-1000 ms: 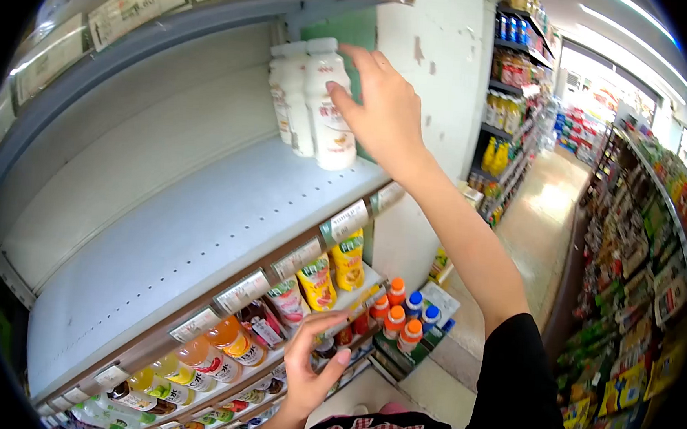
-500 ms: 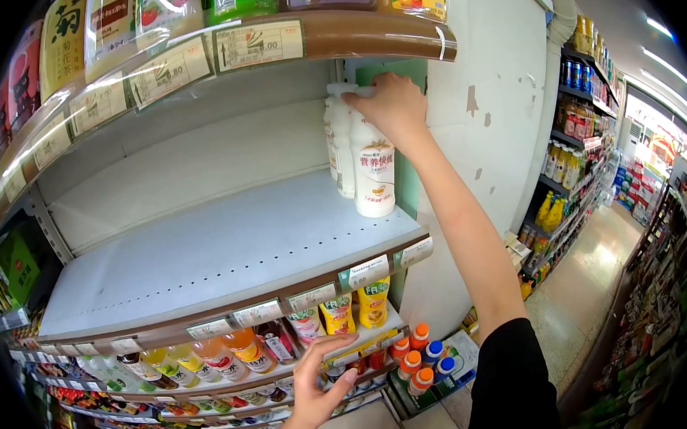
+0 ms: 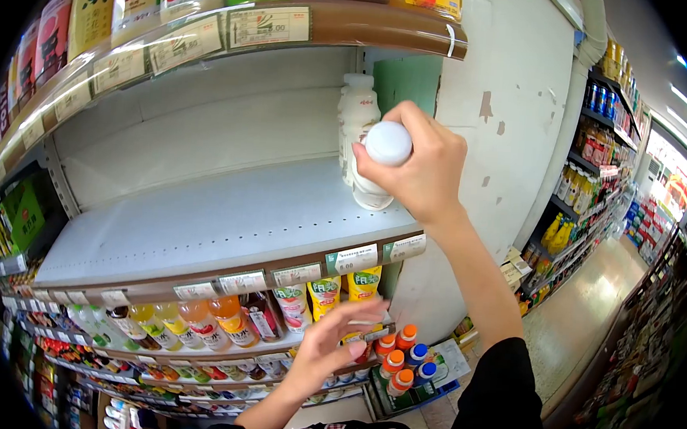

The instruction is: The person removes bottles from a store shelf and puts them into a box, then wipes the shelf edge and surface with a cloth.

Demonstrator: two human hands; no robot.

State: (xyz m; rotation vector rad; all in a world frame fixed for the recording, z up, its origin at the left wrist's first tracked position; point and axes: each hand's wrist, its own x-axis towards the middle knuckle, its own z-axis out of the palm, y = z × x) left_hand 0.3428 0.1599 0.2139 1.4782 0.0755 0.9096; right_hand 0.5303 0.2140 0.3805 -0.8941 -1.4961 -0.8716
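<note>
A broad grey perforated shelf board (image 3: 202, 214) spans the scene beside a white, chipped wall (image 3: 505, 138); below it, on the near side, runs a row of clear plastic bottles of orange, yellow and dark drinks (image 3: 231, 318). Lower right is a dark green tray (image 3: 379, 398) with small orange- and blue-capped bottles (image 3: 400, 381). At the board's right end the right hand (image 3: 433, 161) has a narrow, closed grip round the upper part of a white plastic bottle (image 3: 387, 151), thumb on the left and fingers on the right, just in front of similar white bottles (image 3: 358, 109). Its round white cap (image 3: 390, 139) points towards the viewer; whether its base touches the board, I cannot tell. The left hand (image 3: 327, 351) is loosely open, holding nothing visible, near the yellow pouches (image 3: 364, 283). The step in hand looks like handling that one bottle by its neck; any shift of it calls for a steady grip and room from its neighbours. Half a second earlier it stood upright, label showing, with the hand over its top; now it leans outward.
</note>
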